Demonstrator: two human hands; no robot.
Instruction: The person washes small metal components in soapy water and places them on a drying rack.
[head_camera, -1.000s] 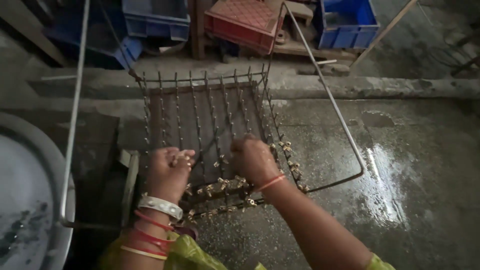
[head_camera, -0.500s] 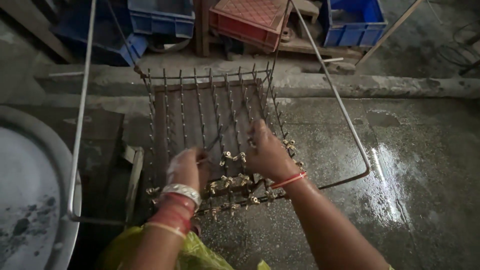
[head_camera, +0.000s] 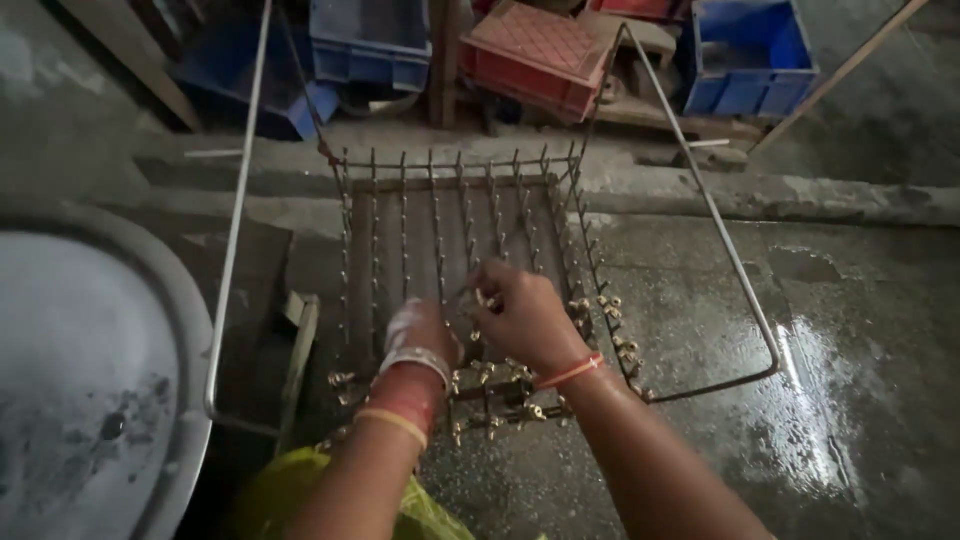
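Blue crates (head_camera: 372, 42) at eleven o'clock; a red crate (head_camera: 535, 55) at twelve; another blue bin (head_camera: 750, 55) at one; pale round basin (head_camera: 85, 380) at eight; wet concrete floor (head_camera: 850, 380) at four.

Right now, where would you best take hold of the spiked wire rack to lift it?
Probably by the long bent rod handles rising off the wire rack, one per side, gripped from outside. The bars inside carry rows of pins and small brass parts, and both the left hand and right hand are among them.

Dim, low-contrast frame. Glare on wet floor (head_camera: 830, 400) at right suggests light from the upper right. Hands (head_camera: 520, 315) slightly motion-blurred. Left side and corners deep in shadow.
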